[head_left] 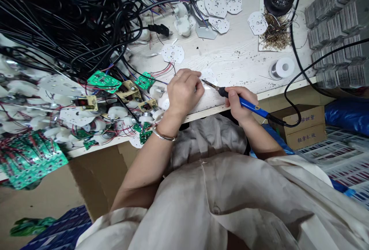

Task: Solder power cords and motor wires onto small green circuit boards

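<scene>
My right hand grips a blue-handled soldering iron, and its metal tip reaches left toward a white perforated circuit board on the white wooden bench. My left hand rests over the near side of that board with curled fingers. Whatever those fingers pinch is hidden, though thin wires run out near them. Another white board lies just beyond my left hand. The iron's tip is very close to the board, but I cannot tell whether it touches.
A tangle of black cables fills the far left, above heaps of white motors and green circuit boards. White boards lie at the back. Brass wool, a solder spool, grey stacks and a cardboard box sit right.
</scene>
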`<state>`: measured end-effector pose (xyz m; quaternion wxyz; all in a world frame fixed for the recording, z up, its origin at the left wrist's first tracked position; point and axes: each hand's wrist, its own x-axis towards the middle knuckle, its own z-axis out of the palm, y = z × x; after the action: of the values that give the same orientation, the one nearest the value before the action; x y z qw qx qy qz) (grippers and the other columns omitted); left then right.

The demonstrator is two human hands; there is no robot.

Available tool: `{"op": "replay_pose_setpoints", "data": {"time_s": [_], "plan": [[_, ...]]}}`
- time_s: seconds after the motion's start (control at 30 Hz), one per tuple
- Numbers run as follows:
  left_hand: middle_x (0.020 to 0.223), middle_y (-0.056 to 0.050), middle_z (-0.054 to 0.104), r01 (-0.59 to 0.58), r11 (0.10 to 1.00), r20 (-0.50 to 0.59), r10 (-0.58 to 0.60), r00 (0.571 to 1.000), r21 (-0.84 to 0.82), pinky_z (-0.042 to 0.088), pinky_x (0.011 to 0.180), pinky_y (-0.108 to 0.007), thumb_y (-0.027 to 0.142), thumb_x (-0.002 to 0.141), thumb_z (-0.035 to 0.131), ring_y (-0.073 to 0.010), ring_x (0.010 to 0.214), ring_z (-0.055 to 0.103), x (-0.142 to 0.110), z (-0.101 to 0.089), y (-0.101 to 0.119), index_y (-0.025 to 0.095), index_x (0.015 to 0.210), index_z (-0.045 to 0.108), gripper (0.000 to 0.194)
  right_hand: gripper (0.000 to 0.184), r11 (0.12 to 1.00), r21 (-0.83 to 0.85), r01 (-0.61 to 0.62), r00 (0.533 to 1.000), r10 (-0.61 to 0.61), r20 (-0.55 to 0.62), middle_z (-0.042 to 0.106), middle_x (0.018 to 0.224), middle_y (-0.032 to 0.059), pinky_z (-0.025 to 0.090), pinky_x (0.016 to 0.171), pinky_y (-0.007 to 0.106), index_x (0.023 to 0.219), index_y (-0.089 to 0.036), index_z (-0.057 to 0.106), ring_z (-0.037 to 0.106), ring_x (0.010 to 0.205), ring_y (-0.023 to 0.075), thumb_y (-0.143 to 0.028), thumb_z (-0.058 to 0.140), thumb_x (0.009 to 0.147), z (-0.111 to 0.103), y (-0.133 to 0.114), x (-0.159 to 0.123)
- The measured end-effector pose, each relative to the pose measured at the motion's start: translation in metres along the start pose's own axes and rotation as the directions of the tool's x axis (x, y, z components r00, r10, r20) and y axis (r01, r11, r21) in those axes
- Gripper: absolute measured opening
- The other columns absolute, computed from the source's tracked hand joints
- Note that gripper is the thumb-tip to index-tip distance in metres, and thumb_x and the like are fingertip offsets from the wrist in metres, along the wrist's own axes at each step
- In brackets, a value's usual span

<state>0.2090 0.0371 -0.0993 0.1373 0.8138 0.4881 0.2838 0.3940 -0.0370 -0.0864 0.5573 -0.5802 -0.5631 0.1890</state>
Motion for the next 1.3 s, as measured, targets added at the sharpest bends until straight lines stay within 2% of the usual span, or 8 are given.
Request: {"op": "replay_pose_setpoints", "data": {"time_s": [0.4, 0.6, 0.73, 0.83, 0.9, 1.03, 1.2, 1.3], "plan": [[0.103, -0.004, 0.076, 0.000, 1.000, 0.012, 0.000, 1.000, -0.029, 0.052, 0.090, -0.041, 0.013, 0.086, 0.054, -0.0223, 0.101, 0.067, 0.001, -0.002, 0.000, 0.022, 0.077, 0.056, 0.012, 0.030, 0.997, 0.060, -0.048, 0.996, 0.052, -0.072, 0.068, 0.062, -0.0060, 0.062, 0.065, 0.031, 0.105, -0.025, 0.069, 0.068, 0.053, 0.0129, -0.050, 0.053, 0.100, 0.003, 0.012, -0.008], [0.105, -0.006, 0.075, -0.011, 1.000, 0.054, 0.012, 0.998, -0.018, 0.051, 0.091, -0.041, 0.013, 0.088, 0.052, -0.0229, 0.104, 0.066, 0.001, -0.003, 0.002, 0.021, 0.080, 0.058, 0.013, 0.038, 0.990, -0.073, 0.122, 0.976, -0.106, 0.192, 0.076, 0.117, 0.0060, 0.062, 0.099, 0.037, 0.134, -0.027, 0.056, 0.075, 0.106, 0.0192, -0.044, 0.053, 0.101, 0.007, 0.004, 0.006], [0.109, -0.008, 0.073, -0.017, 0.999, 0.096, 0.021, 0.995, -0.036, 0.050, 0.094, -0.041, 0.017, 0.092, 0.053, -0.0239, 0.107, 0.064, -0.002, -0.012, 0.005, 0.021, 0.086, 0.061, 0.011, 0.036, 0.938, -0.153, 0.310, 0.908, -0.244, 0.341, 0.074, 0.118, 0.0068, 0.062, 0.096, 0.034, 0.135, -0.026, 0.055, 0.072, 0.110, 0.0197, -0.040, 0.050, 0.103, 0.013, 0.009, 0.012], [0.104, -0.007, 0.072, 0.177, 0.984, -0.031, -0.176, 0.984, 0.005, 0.046, 0.098, -0.045, 0.030, 0.096, 0.056, -0.0250, 0.104, 0.063, 0.000, -0.030, 0.002, 0.022, 0.088, 0.062, 0.013, 0.038, 0.928, -0.205, 0.312, 0.894, -0.214, 0.393, 0.072, 0.116, 0.0080, 0.061, 0.093, 0.034, 0.137, -0.025, 0.053, 0.070, 0.108, 0.0205, -0.041, 0.044, 0.104, 0.015, 0.012, 0.012], [0.094, -0.008, 0.070, 0.375, 0.924, -0.129, -0.363, 0.923, 0.075, 0.043, 0.099, -0.050, 0.036, 0.095, 0.060, -0.0282, 0.104, 0.062, 0.005, -0.042, -0.002, 0.023, 0.082, 0.062, 0.019, 0.038, 0.928, -0.219, 0.300, 0.897, -0.197, 0.395, 0.072, 0.116, 0.0083, 0.060, 0.093, 0.033, 0.137, -0.025, 0.053, 0.069, 0.107, 0.0204, -0.042, 0.042, 0.105, 0.016, 0.013, 0.010], [0.080, -0.010, 0.065, 0.505, 0.840, -0.031, -0.510, 0.860, 0.197, 0.037, 0.101, -0.057, 0.035, 0.086, 0.069, -0.0361, 0.109, 0.058, 0.019, -0.048, -0.004, 0.022, 0.068, 0.059, 0.024, 0.036, 0.919, -0.240, 0.314, 0.913, -0.222, 0.343, 0.072, 0.112, 0.0086, 0.060, 0.090, 0.033, 0.135, -0.024, 0.055, 0.070, 0.103, 0.0200, -0.040, 0.043, 0.105, 0.018, 0.014, 0.008], [0.082, -0.006, 0.068, 0.447, 0.883, 0.024, -0.454, 0.890, 0.147, 0.038, 0.101, -0.051, 0.025, 0.085, 0.065, -0.0312, 0.102, 0.059, 0.025, -0.032, 0.003, 0.023, 0.084, 0.068, 0.004, 0.037, 0.921, -0.249, 0.299, 0.913, -0.200, 0.354, 0.071, 0.112, 0.0085, 0.060, 0.091, 0.032, 0.135, -0.024, 0.056, 0.070, 0.103, 0.0196, -0.040, 0.041, 0.105, 0.020, 0.013, 0.008], [0.091, -0.005, 0.070, 0.363, 0.931, 0.044, -0.365, 0.930, 0.038, 0.040, 0.100, -0.045, 0.030, 0.094, 0.059, -0.0267, 0.101, 0.060, 0.020, -0.032, 0.005, 0.025, 0.100, 0.072, 0.015, 0.039, 0.926, -0.259, 0.273, 0.908, -0.158, 0.389, 0.070, 0.114, 0.0080, 0.060, 0.093, 0.031, 0.136, -0.024, 0.055, 0.069, 0.105, 0.0189, -0.041, 0.039, 0.106, 0.019, 0.012, 0.009]]}}
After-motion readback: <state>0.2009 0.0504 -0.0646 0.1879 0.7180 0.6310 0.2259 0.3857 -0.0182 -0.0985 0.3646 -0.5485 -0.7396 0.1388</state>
